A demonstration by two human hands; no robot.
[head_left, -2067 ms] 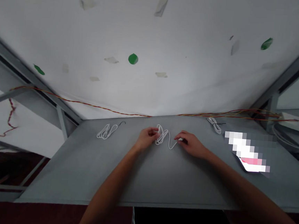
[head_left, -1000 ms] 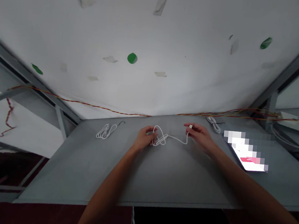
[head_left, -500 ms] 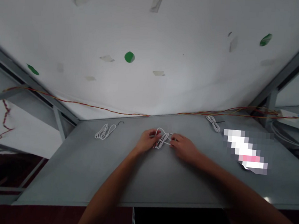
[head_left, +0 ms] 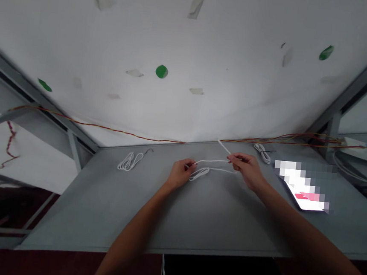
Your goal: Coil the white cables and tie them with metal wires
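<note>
Head view: left hand [head_left: 180,174] and right hand [head_left: 245,170] each tightly pinch a smooth, thin white cable [head_left: 212,161].

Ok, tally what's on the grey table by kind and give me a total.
On the grey table:
White cables: 3 (held cable between left hand and right hand; left coil; right coil)
Phones: 1 (phone, pixelated)
Total: 4
</note>
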